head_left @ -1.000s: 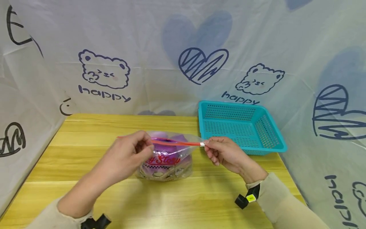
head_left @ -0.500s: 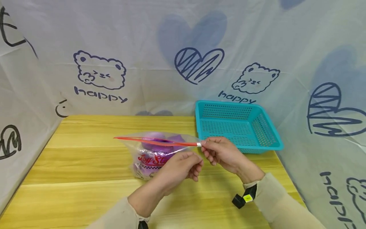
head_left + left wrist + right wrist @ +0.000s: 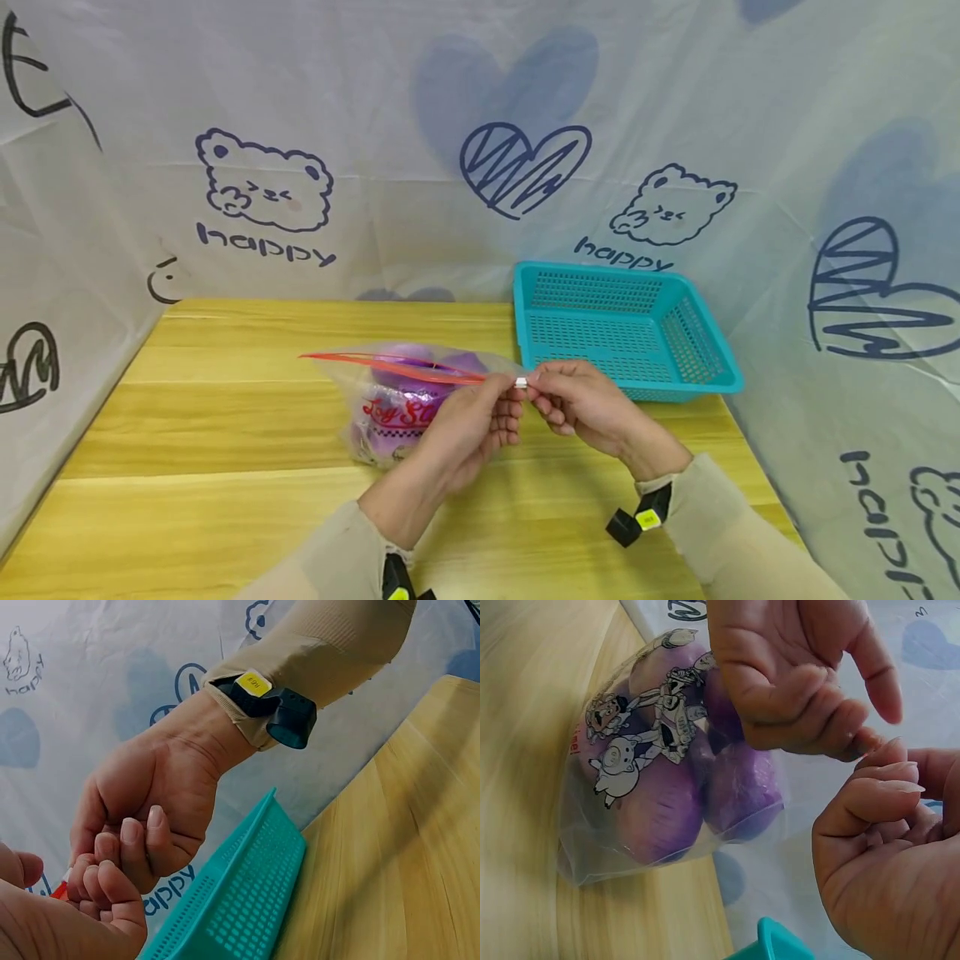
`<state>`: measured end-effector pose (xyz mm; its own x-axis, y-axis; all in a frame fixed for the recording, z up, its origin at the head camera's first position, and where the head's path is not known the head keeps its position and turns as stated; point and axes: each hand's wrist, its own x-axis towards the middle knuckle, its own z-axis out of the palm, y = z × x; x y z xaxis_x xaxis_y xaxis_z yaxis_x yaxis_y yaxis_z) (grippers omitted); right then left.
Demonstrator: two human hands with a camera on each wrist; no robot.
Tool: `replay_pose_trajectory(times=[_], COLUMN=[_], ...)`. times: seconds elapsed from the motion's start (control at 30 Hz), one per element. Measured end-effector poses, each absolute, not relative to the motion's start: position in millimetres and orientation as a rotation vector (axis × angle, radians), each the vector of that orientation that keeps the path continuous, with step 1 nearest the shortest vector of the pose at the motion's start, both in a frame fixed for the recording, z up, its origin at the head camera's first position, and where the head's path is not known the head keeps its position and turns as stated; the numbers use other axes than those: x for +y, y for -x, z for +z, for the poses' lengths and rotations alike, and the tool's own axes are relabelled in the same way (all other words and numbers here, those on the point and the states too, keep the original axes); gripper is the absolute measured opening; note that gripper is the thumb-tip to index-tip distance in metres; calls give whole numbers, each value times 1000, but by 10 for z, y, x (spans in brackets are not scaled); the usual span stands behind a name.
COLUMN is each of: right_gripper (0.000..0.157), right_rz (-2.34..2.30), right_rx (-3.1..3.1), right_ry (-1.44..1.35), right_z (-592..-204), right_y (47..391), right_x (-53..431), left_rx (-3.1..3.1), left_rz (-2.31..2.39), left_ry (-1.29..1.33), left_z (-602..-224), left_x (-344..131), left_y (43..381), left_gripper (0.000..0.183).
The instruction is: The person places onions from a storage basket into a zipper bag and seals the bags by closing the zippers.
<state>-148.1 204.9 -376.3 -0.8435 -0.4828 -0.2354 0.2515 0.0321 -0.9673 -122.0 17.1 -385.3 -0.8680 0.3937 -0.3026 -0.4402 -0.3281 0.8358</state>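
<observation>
A clear zip bag (image 3: 352, 417) with a red zip strip, red lettering and printed cartoon figures stands on the table. Several round purple things show through its plastic in the right wrist view (image 3: 660, 814). My left hand (image 3: 468, 425) curls its fingers at the strip's right end, pinching it beside the small white slider (image 3: 521, 382). On the slider's other side, my right hand (image 3: 588, 408) pinches the bag's corner between thumb and forefinger. Both hands nearly meet there. Fingers hide most of the slider in the wrist views, where the bag's purple contents hang low.
A turquoise perforated basket (image 3: 731, 386) stands at the table's back right, just behind my right hand. The wooden table (image 3: 225, 517) extends to the left and front. A white cloth (image 3: 390, 100) with bear and heart drawings hangs behind and at the sides.
My left hand has moved right, from the strip's left part, across the bag's front to the slider at the right end. My right hand keeps its pinch on the corner.
</observation>
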Motion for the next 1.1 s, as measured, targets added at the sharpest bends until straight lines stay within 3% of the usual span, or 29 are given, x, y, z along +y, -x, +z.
replay_pose_trajectory(times=[0.5,0.83,1.1], right_gripper=[25,29,30], right_rz=[-1905,-1905,-1783], right_rx=[1775,1897,2010], right_ry=[320,563,556], right_z=[-3801,-3731,-3713], right_y=[1478,1545,1679], right_x=[2018,1916,1745], left_rx=[1571,1777,1868], left_rz=[2225,2253,2410], left_ry=[100,120,231], left_z=[-3850,-3655,-3754], left_x=[218,83,63], left_y=[1278,1231,1177], left_gripper=[24,23,24])
